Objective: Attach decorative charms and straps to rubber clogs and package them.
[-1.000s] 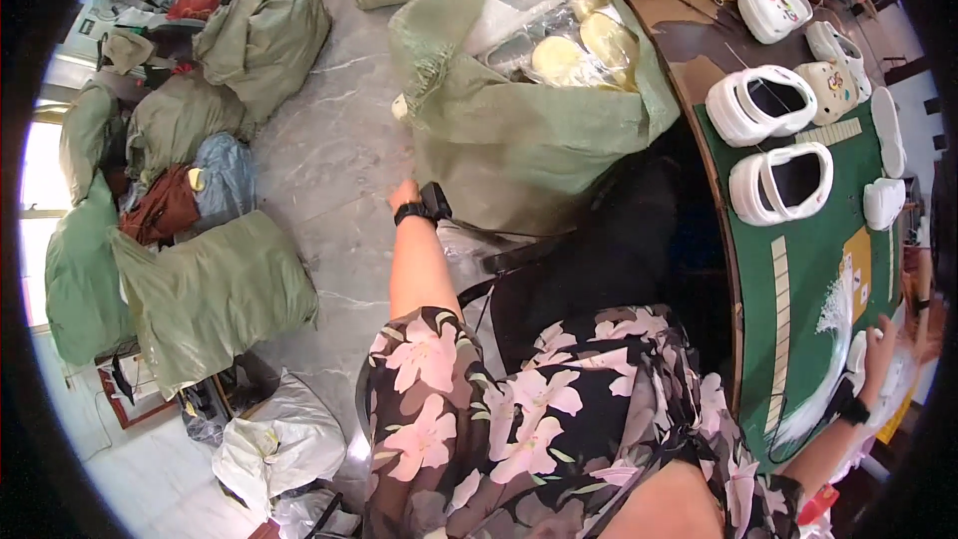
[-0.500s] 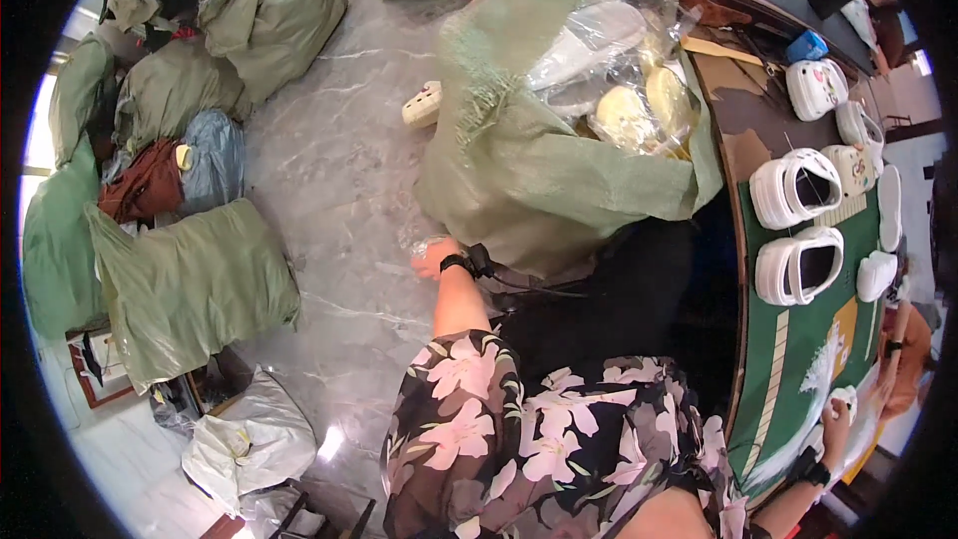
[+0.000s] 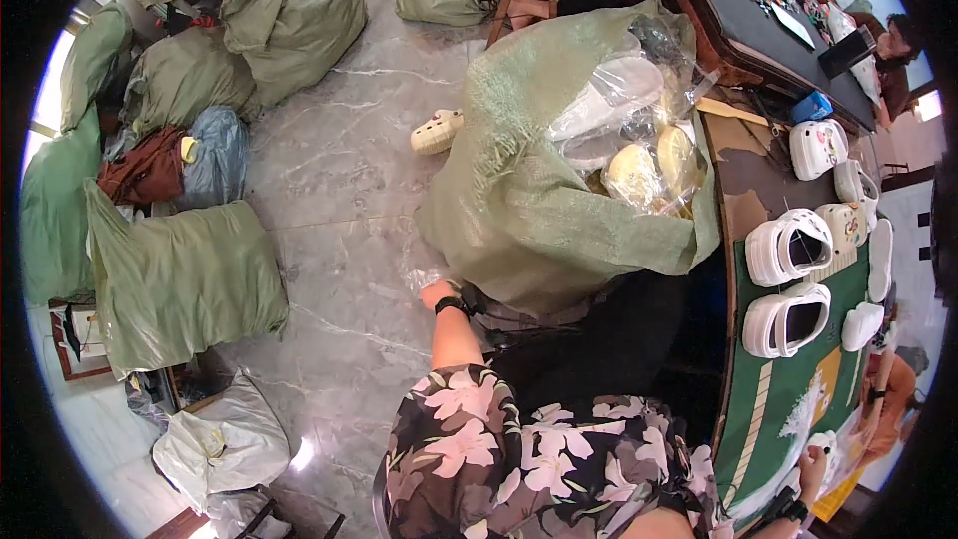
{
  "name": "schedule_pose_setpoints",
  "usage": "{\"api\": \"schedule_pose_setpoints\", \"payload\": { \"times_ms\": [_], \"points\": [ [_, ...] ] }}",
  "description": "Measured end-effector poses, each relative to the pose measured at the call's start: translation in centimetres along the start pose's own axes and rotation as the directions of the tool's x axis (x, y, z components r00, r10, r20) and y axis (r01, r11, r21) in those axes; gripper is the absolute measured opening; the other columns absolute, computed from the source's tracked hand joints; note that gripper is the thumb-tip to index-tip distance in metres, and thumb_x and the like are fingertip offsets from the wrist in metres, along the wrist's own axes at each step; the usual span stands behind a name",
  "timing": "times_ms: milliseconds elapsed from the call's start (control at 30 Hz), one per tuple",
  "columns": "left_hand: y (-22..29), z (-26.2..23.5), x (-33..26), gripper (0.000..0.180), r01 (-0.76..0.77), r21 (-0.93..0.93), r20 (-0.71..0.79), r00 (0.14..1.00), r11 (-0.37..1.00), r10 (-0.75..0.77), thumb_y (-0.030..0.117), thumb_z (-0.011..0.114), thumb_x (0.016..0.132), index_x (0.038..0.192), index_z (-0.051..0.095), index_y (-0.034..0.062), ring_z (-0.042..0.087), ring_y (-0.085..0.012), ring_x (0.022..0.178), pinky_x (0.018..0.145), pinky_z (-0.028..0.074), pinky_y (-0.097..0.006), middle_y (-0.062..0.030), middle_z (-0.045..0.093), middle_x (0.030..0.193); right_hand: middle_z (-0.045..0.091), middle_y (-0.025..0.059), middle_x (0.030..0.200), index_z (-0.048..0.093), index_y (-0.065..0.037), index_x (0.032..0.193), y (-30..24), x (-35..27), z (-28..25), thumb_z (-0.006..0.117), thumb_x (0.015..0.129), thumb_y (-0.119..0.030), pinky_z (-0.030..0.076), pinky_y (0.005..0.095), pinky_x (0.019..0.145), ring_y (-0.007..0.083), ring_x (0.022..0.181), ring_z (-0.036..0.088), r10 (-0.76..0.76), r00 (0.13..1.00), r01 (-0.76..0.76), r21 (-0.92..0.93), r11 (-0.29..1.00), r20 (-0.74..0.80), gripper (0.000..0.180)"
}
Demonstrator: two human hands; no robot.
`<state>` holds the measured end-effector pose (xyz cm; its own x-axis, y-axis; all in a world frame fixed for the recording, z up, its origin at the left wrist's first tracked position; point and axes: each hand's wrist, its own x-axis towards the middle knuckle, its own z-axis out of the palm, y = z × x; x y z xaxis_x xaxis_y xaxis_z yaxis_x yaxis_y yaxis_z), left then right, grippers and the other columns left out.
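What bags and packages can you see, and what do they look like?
Big open green sack: beside the table, lumpy, full.
Clear plastic bags: in the sack's mouth, holding pale shoes.
Green sacks: on the floor at left, closed and bulging.
White plastic bag: floor, lower left, crumpled.
Small blue box: on the table.

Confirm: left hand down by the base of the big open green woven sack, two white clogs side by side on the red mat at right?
Not quite: the mat is green. The head view shows the two white clogs on it, and the left hand by the big open green woven sack.

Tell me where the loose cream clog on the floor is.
The cream clog lies on the grey floor in the head view's upper middle, just left of the big open green sack.
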<state>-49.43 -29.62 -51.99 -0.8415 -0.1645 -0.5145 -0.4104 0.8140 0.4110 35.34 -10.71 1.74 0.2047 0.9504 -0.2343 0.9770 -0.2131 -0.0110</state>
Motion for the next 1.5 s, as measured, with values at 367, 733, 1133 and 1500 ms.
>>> {"api": "schedule_pose_setpoints", "payload": {
  "times_ms": [367, 733, 1133, 1500],
  "points": [
    [8.0, -3.5, -1.5, 0.029, -0.181, -0.292, -0.476, 0.879, 0.939, 0.022, 0.021, 0.057, 0.082, 0.091, 0.064, -0.0056, 0.064, -0.0462, 0.086, 0.076, 0.049, -0.052, -0.0271, 0.067, 0.088, 0.065, 0.0140, 0.096, 0.062, 0.003, 0.107, -5.1, 1.0, 0.3, 0.061, 0.077, -0.005, 0.048, 0.0340, 0.084, 0.0250, 0.093, 0.062, -0.048, 0.999, 0.049, 0.105, 0.993, -0.008, 0.031],
    [23.8, -17.8, 1.5, 0.031, -0.621, -0.130, -0.567, 0.686, 0.773, 0.456, 0.022, 0.061, 0.078, 0.082, 0.062, -0.0082, 0.063, -0.0436, 0.074, 0.069, 0.047, -0.050, -0.0277, 0.067, 0.081, 0.064, 0.0144, 0.113, 0.057, 0.000, 0.124, -3.6, 5.0, 2.8, 0.061, 0.084, -0.008, 0.049, 0.0318, 0.079, 0.0198, 0.088, 0.062, -0.177, 0.984, 0.170, 0.251, 0.953, 0.005, 0.041],
    [38.4, -28.7, -29.8, 0.020, -0.965, -0.264, -0.657, 0.174, -0.007, 0.734, 0.013, 0.069, 0.085, 0.102, 0.068, 0.0003, 0.062, -0.0227, 0.088, 0.082, 0.048, -0.036, -0.0123, 0.068, 0.098, 0.064, 0.0110, 0.113, 0.056, 0.000, 0.125, -7.5, 3.4, 1.9, 0.059, 0.087, -0.003, 0.049, 0.0305, 0.076, 0.0188, 0.085, 0.060, -0.236, 0.965, 0.259, 0.299, 0.918, -0.112, 0.038],
    [36.8, -12.2, -35.7, 0.013, -0.720, 0.351, 0.374, -0.479, -0.599, 0.795, 0.016, 0.059, 0.082, 0.090, 0.070, 0.0141, 0.053, -0.0279, 0.121, 0.109, 0.030, -0.050, -0.0109, 0.064, 0.119, 0.062, 0.0143, 0.105, 0.058, -0.001, 0.115, -20.6, 1.0, 0.1, 0.066, 0.078, 0.001, 0.049, 0.0364, 0.081, 0.0292, 0.090, 0.061, -0.465, 0.871, 0.489, 0.198, 0.849, -0.156, 0.038]
  ]
}}
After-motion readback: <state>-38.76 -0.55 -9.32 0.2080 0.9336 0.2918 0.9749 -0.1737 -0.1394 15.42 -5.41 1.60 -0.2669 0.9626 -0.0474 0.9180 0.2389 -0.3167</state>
